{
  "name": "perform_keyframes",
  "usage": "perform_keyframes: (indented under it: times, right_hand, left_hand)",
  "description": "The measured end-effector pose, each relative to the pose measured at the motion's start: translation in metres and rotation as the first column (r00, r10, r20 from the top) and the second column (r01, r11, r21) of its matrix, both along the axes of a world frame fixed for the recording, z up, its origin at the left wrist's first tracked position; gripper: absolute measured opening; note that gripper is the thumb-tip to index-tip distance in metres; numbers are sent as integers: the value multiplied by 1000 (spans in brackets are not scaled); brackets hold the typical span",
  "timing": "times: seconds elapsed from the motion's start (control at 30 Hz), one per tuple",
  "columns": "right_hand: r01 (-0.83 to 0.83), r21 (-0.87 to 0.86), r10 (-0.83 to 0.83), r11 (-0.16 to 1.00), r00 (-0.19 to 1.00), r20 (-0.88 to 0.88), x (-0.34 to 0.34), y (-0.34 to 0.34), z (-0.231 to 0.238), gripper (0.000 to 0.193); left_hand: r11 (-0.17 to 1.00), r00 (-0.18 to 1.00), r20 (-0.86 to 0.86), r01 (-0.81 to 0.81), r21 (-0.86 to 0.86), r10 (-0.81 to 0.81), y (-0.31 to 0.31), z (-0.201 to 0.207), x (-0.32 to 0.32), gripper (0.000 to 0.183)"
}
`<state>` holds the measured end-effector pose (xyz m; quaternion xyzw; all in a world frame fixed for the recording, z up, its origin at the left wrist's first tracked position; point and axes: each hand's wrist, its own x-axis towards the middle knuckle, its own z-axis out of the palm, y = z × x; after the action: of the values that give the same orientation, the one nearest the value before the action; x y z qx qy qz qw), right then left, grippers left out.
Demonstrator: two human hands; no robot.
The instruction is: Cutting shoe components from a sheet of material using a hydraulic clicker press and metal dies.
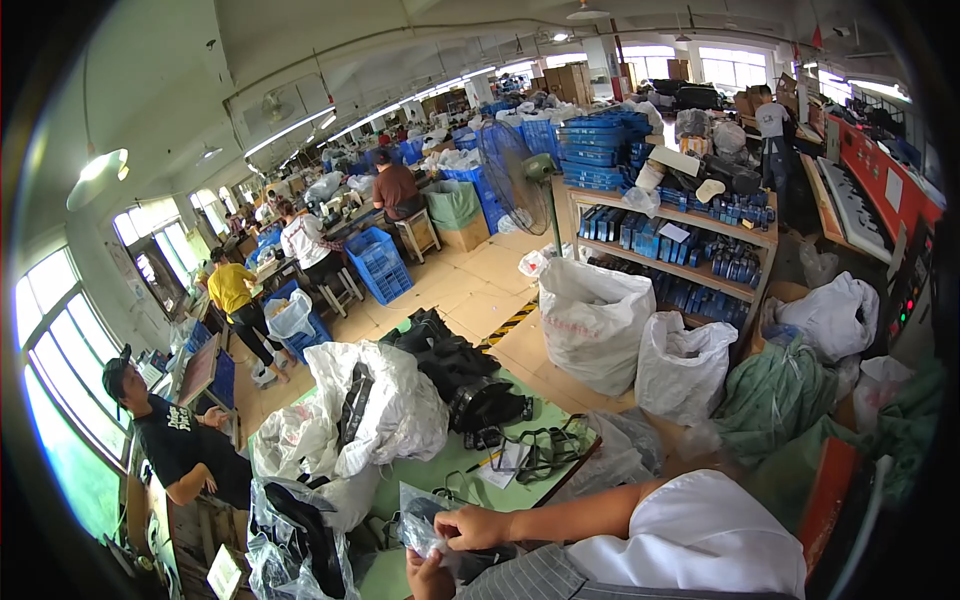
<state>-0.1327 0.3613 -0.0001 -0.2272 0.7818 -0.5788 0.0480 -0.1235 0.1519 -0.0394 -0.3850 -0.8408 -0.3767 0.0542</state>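
Two hands (pixel 470 528), one plastic bag (pixel 419 512)

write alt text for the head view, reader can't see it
The wearer's right hand and left hand hold a clear plastic bag at a green table bearing a bulging white sack and a black pile. Beyond, a crowded workshop shows people, a large fan and blue crates.
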Motion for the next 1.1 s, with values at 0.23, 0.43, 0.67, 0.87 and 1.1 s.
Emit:
perform_keyframes:
  times: [0.23,0.43,0.67,0.87,1.1]
  right_hand:
    - [116,123,-9,986,760,-650,11,-5,3,16]
    - [28,270,139,963,805,-577,2,3,-5,14]
    - [-124,260,255,958,785,-565,-1,15,-17,13]
    - [0,450,303,893,738,-603,0,7,-25,12]
    - [75,421,198,904,800,-566,7,0,-38,16]
  left_hand:
    - [933,875,472,-75,352,-108,14,25,4,39]
    - [630,279,835,-556,543,-474,12,26,7,35]
    - [996,944,316,-90,-10,89,9,21,12,40]
    - [973,920,363,-68,-220,147,13,21,11,37]
    - [628,318,911,-660,412,-264,14,-45,-2,25]
